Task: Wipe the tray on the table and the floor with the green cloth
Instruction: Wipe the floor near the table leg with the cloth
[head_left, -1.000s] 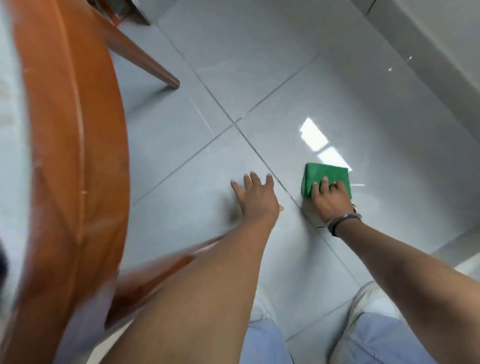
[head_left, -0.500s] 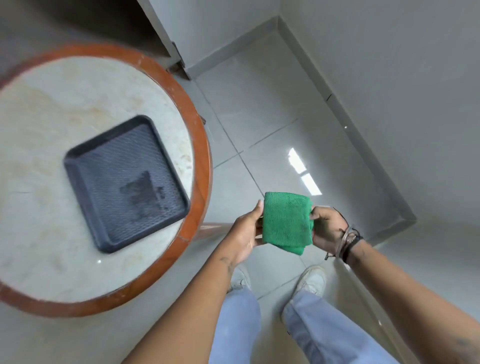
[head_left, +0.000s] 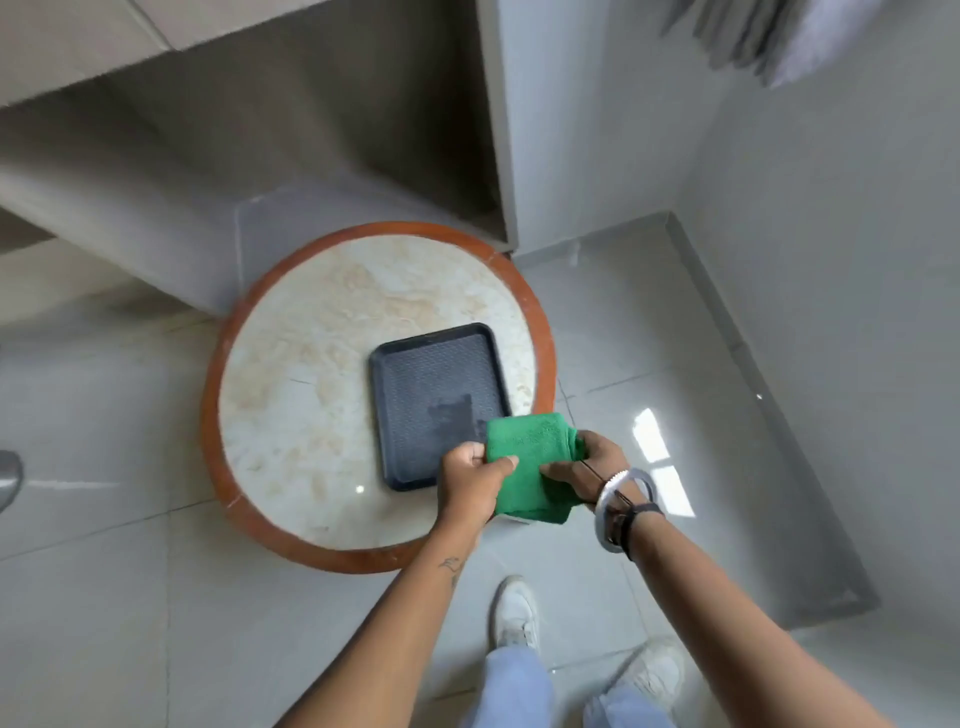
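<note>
A folded green cloth (head_left: 530, 462) hangs in the air over the near right edge of the round table (head_left: 311, 374). My left hand (head_left: 470, 480) pinches its left side and my right hand (head_left: 589, 465) grips its right side. A black rectangular tray (head_left: 415, 374) lies on the table's right half, with a darker patch near its close end. The cloth covers the tray's near right corner. Grey glossy floor tiles (head_left: 649, 322) surround the table.
The table has a marble top and an orange-brown wooden rim (head_left: 210, 415). A grey wall and a recessed cabinet base (head_left: 498, 156) stand behind it. My white shoes (head_left: 514, 613) are on the tiles below my arms. A wall runs along the right.
One second ago my right hand pressed the cloth on the floor, left hand flat beside it. Since then I stood up and both hands hold the cloth, now over the table's edge.
</note>
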